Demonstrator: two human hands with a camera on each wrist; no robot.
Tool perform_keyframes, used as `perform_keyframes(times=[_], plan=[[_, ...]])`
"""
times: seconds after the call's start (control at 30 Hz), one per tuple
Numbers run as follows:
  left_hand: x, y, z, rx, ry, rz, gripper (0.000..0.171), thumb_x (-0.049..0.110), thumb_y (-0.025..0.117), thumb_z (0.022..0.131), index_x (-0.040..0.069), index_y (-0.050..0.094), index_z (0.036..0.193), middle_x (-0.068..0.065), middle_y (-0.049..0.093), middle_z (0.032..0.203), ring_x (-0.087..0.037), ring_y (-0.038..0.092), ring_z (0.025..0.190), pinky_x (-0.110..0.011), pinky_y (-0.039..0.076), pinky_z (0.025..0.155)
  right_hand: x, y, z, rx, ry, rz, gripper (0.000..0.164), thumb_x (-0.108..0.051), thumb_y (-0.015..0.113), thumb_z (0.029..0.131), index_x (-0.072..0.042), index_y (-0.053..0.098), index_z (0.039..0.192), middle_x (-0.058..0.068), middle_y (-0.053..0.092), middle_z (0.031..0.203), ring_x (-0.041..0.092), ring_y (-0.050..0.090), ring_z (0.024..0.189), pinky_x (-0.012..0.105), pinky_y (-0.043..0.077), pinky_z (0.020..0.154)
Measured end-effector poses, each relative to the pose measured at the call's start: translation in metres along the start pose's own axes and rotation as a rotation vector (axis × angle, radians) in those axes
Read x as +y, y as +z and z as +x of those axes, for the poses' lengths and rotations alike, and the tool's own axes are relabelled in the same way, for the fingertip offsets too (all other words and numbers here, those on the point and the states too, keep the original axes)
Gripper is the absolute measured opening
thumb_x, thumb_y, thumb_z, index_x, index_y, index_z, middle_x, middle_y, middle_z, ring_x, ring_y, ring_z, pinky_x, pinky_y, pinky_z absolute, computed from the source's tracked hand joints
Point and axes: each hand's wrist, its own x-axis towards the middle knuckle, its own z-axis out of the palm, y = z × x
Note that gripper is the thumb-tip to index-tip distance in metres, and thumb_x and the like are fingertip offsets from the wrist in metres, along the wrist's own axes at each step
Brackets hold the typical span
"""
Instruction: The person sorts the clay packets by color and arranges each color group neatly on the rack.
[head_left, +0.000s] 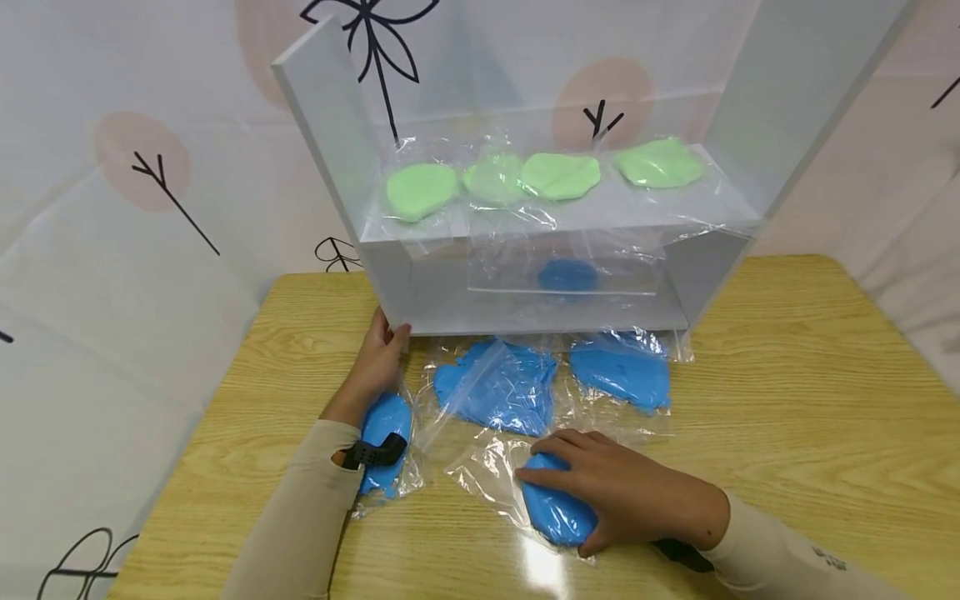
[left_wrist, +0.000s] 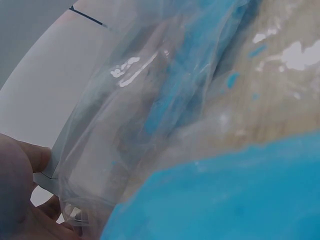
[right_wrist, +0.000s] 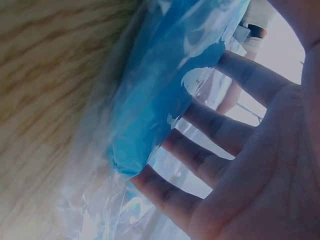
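At the lower left corner of a white shelf unit (head_left: 547, 321), my left hand (head_left: 378, 358) pinches the panel edge between thumb and fingers. My right hand (head_left: 622, 487) holds a clear bag of blue modelling clay (head_left: 558, 508) at the front of the table, its spread fingers bent over the bag's edge. The right wrist view shows the fingertips against this blue clay (right_wrist: 150, 110). Under the left wrist lies another bag of blue clay (head_left: 386, 425). Two more bags, a middle one (head_left: 502, 387) and a right one (head_left: 622, 371), lie before the shelf.
On the upper board rest several bags of light green clay (head_left: 558, 177), some hanging over its front edge. Behind the hanging plastic, a blue lump (head_left: 567, 275) sits in the lower compartment. Patterned cloth (head_left: 172, 250) surrounds the wooden table (head_left: 810, 400).
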Motion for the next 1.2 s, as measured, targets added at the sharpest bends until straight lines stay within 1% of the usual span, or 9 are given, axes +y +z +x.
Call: perform_keyframes(times=[0.23,0.43,0.53,0.67,0.77,0.87,1.0,1.1,1.2], plan=[[0.000,0.000,0.000,0.001,-0.001,0.012,0.058,0.014,0.040,0.108,0.015,0.015,0.159,-0.011,0.019,0.167,-0.032,0.018,0.154,-0.050,0.020,0.125,-0.003,0.000,-0.001,0.015,-0.038,-0.020,0.098,-0.058,0.087,0.068,-0.037,0.039,0.151,0.004,0.046,0.148,0.035,0.046,0.136,0.058,0.050,0.101],[-0.001,0.000,0.000,-0.006,0.021,0.004,0.058,0.013,0.040,0.108,0.016,0.014,0.160,-0.011,0.018,0.167,-0.032,0.018,0.154,-0.050,0.021,0.125,-0.008,-0.003,-0.002,0.030,-0.049,-0.007,0.092,-0.062,0.082,0.072,-0.039,0.040,0.151,0.003,0.047,0.147,0.031,0.048,0.133,0.054,0.053,0.098],[-0.001,0.001,0.000,-0.004,0.027,0.003,0.058,0.012,0.039,0.108,0.016,0.014,0.160,-0.012,0.017,0.167,-0.032,0.018,0.154,-0.049,0.022,0.124,-0.011,-0.006,-0.003,0.047,-0.069,-0.010,0.089,-0.063,0.079,0.075,-0.038,0.040,0.151,0.003,0.047,0.147,0.029,0.049,0.132,0.052,0.054,0.097],[-0.001,0.001,0.001,0.004,0.016,0.013,0.058,0.013,0.039,0.108,0.016,0.014,0.160,-0.012,0.018,0.167,-0.033,0.019,0.154,-0.049,0.022,0.124,-0.016,-0.010,-0.004,0.068,-0.097,-0.023,0.085,-0.065,0.073,0.079,-0.038,0.039,0.152,0.002,0.047,0.147,0.028,0.049,0.132,0.054,0.053,0.097],[-0.002,0.001,0.001,0.002,0.008,0.015,0.058,0.012,0.039,0.108,0.015,0.014,0.160,-0.012,0.018,0.167,-0.033,0.018,0.154,-0.050,0.022,0.124,-0.018,-0.013,-0.005,0.089,-0.114,-0.043,0.084,-0.066,0.071,0.080,-0.038,0.037,0.152,0.002,0.046,0.148,0.029,0.049,0.132,0.054,0.053,0.097],[-0.012,0.000,0.007,0.002,0.013,0.002,0.058,0.012,0.039,0.108,0.017,0.014,0.160,-0.011,0.018,0.167,-0.033,0.018,0.154,-0.050,0.021,0.124,-0.021,-0.015,-0.006,0.128,-0.138,-0.070,0.085,-0.066,0.072,0.080,-0.037,0.038,0.152,0.003,0.046,0.148,0.029,0.049,0.132,0.054,0.053,0.096],[-0.029,-0.002,0.017,0.007,0.037,-0.012,0.057,0.015,0.040,0.108,0.021,0.015,0.160,-0.008,0.019,0.167,-0.029,0.019,0.154,-0.050,0.021,0.125,-0.022,-0.017,-0.005,0.176,-0.152,-0.092,0.087,-0.065,0.075,0.078,-0.036,0.039,0.152,0.004,0.046,0.147,0.031,0.049,0.132,0.055,0.053,0.096],[-0.033,-0.002,0.018,0.014,0.051,-0.016,0.056,0.017,0.041,0.108,0.022,0.017,0.159,-0.006,0.022,0.166,-0.028,0.021,0.154,-0.049,0.022,0.124,-0.023,-0.019,-0.005,0.200,-0.150,-0.093,0.089,-0.063,0.078,0.076,-0.035,0.040,0.152,0.004,0.046,0.148,0.032,0.048,0.132,0.055,0.053,0.096],[-0.035,-0.001,0.018,0.020,0.054,-0.023,0.055,0.016,0.041,0.108,0.022,0.019,0.158,-0.006,0.024,0.164,-0.028,0.023,0.153,-0.048,0.023,0.124,-0.023,-0.022,-0.005,0.223,-0.153,-0.096,0.093,-0.061,0.082,0.072,-0.035,0.041,0.152,0.005,0.046,0.148,0.032,0.048,0.132,0.055,0.053,0.096]])
